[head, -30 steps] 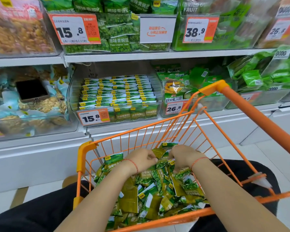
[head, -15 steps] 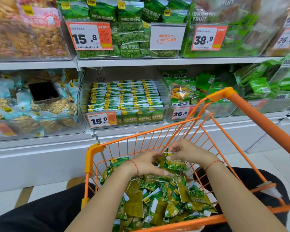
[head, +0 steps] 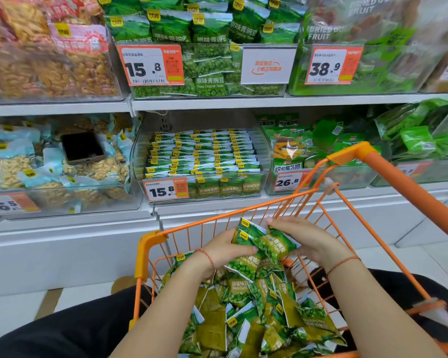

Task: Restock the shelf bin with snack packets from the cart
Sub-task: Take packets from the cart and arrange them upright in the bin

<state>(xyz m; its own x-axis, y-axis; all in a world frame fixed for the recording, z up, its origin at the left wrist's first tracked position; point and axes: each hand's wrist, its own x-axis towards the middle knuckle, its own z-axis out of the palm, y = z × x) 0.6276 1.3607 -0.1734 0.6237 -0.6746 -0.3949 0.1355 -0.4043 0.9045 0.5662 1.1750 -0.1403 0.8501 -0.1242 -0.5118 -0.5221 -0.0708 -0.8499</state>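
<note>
An orange wire cart (head: 150,244) stands in front of me, holding a heap of green garlic pea snack packets (head: 256,306). Above the heap, my left hand (head: 225,250) and my right hand (head: 305,241) together grip a small bunch of snack packets (head: 265,241), one hand on each side. The clear shelf bin (head: 263,182) on the lower shelf, marked 15.8, carries neat rows of the same green packets and sits straight beyond the cart.
A bin of pale blue nut packs (head: 16,166) with a dark phone (head: 82,148) on top sits left of the target bin. A 26.8 bin (head: 290,156) is to its right, behind the cart's orange handle (head: 404,182). Upper shelf bins (head: 207,60) hang overhead.
Both hands have risen out of the heap, lifting a bunch of packets up toward the cart's far rim. The view has moved closer to the shelf.
</note>
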